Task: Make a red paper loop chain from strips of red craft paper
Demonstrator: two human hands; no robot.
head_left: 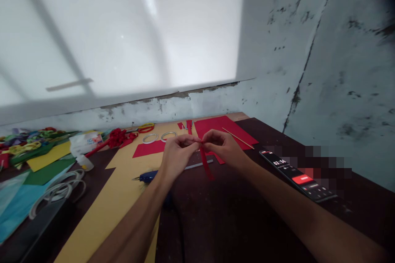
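Both my hands meet above the dark table [234, 213], pinching a narrow red paper strip [206, 164] between them. My left hand [178, 154] grips its upper end from the left, and my right hand [222, 144] grips it from the right. The strip's free end hangs down toward the table. Beneath the hands lie a red paper sheet [226, 128], a smaller red piece [148, 148] and a yellow sheet [115, 197].
A phone [298, 175] with a running timer lies at the right. A blue glue gun [148, 177], two metal rings [159, 136], a thin wooden stick [237, 138], scissors [145, 128], a glue bottle [84, 161], white rings [60, 191] and coloured paper chains [27, 139] lie on the left. The wall stands close behind.
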